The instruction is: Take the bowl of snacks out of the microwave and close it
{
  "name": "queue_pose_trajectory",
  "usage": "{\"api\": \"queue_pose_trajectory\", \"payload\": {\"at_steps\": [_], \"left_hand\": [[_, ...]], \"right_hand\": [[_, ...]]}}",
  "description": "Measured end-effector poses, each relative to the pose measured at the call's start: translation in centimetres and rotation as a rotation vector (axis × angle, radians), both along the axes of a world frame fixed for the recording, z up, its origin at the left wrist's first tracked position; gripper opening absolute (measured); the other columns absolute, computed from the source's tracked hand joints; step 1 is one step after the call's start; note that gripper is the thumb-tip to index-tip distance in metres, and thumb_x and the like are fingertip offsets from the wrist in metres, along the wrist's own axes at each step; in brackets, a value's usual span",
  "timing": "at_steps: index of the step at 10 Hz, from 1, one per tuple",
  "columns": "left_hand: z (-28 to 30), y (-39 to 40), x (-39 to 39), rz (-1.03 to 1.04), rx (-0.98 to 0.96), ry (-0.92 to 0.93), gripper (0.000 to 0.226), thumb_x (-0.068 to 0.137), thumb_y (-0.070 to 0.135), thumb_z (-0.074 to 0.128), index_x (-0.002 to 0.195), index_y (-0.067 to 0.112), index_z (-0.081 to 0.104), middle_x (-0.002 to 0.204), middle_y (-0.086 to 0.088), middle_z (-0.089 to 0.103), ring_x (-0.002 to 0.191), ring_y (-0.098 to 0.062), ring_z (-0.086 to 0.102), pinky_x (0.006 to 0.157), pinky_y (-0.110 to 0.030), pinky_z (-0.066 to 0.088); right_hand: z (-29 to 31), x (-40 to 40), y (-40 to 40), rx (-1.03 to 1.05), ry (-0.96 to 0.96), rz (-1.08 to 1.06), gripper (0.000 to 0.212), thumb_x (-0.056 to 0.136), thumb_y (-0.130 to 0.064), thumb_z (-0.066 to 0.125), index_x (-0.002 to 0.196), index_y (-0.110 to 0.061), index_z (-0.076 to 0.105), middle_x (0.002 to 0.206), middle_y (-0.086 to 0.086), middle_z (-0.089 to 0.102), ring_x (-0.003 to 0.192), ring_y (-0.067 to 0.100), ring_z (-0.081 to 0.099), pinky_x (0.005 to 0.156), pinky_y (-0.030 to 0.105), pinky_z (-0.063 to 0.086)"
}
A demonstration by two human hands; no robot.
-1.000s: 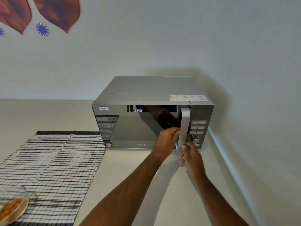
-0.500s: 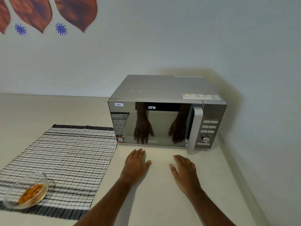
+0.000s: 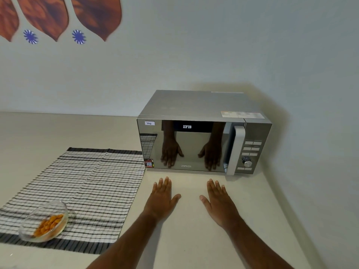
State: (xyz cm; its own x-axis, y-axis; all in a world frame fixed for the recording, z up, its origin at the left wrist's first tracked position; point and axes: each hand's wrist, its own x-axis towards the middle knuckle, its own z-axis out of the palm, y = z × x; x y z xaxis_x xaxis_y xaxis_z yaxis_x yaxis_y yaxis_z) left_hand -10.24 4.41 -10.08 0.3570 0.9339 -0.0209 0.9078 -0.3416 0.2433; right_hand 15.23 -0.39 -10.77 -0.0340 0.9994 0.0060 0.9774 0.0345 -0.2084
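Microwave (image 3: 204, 133) stands on the worktop (image 3: 194, 239), door shut. Left of the microwave lies a striped mat (image 3: 87, 191), carrying the glass bowl of snacks (image 3: 45, 222). Before the microwave, left hand (image 3: 161, 199) and right hand (image 3: 219, 202) rest flat, fingers spread, holding nothing.

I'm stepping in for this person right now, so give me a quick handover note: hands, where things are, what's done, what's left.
Left hand: open, flat on the counter, empty.
Right hand: open, flat on the counter, empty.
Glass bowl of snacks: out, sitting on the striped mat, left of the microwave.
Microwave door: looks shut, handle untouched.
Done: bowl removed, door closed.
Left: nothing visible; the job looks complete.
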Motion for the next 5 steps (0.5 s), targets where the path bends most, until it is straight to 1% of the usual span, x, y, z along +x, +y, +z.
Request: {"api": "queue_pose_trajectory", "payload": {"at_steps": [2, 3, 4, 5], "left_hand": [[0.6, 0.1, -0.5, -0.031, 0.004, 0.009, 0.081, 0.11, 0.057, 0.024, 0.168, 0.006, 0.002, 0.178, -0.012, -0.003, 0.164, -0.027, -0.011, 0.132, -0.041, -0.007], [2.4, 0.5, -0.9, -0.039, 0.039, 0.071, 0.081, 0.109, 0.058, 0.023, 0.168, 0.008, 0.001, 0.178, -0.011, -0.005, 0.164, -0.027, -0.011, 0.133, -0.042, -0.006], [4.2, 1.0, -0.9, -0.05, 0.115, 0.094, 0.081, 0.109, 0.059, 0.022, 0.168, 0.009, -0.001, 0.178, -0.011, -0.007, 0.164, -0.028, -0.013, 0.133, -0.043, -0.005], [7.1, 1.8, -0.4, -0.082, 0.275, 0.069, 0.08, 0.11, 0.057, 0.023, 0.168, 0.01, -0.005, 0.177, -0.01, -0.013, 0.162, -0.026, -0.019, 0.132, -0.042, -0.01]], "right_hand": [[0.2, -0.3, -0.3, 0.049, 0.054, -0.036, 0.078, 0.108, -0.058, 0.023, 0.169, -0.013, 0.003, 0.179, 0.005, 0.002, 0.166, 0.022, -0.001, 0.135, 0.038, 0.004], [1.3, -0.2, -0.7, 0.1, 0.072, -0.044, 0.078, 0.108, -0.06, 0.024, 0.169, -0.017, 0.001, 0.179, 0.002, 0.001, 0.166, 0.021, 0.001, 0.134, 0.035, 0.007], [2.4, -0.4, -0.8, 0.157, 0.072, -0.052, 0.078, 0.107, -0.061, 0.024, 0.169, -0.02, 0.0, 0.179, -0.001, -0.002, 0.165, 0.019, -0.002, 0.133, 0.034, 0.008], [4.7, -0.7, -0.3, 0.251, 0.024, -0.049, 0.08, 0.106, -0.061, 0.028, 0.169, -0.02, -0.001, 0.178, -0.002, -0.007, 0.165, 0.02, -0.006, 0.133, 0.035, 0.007]]}}
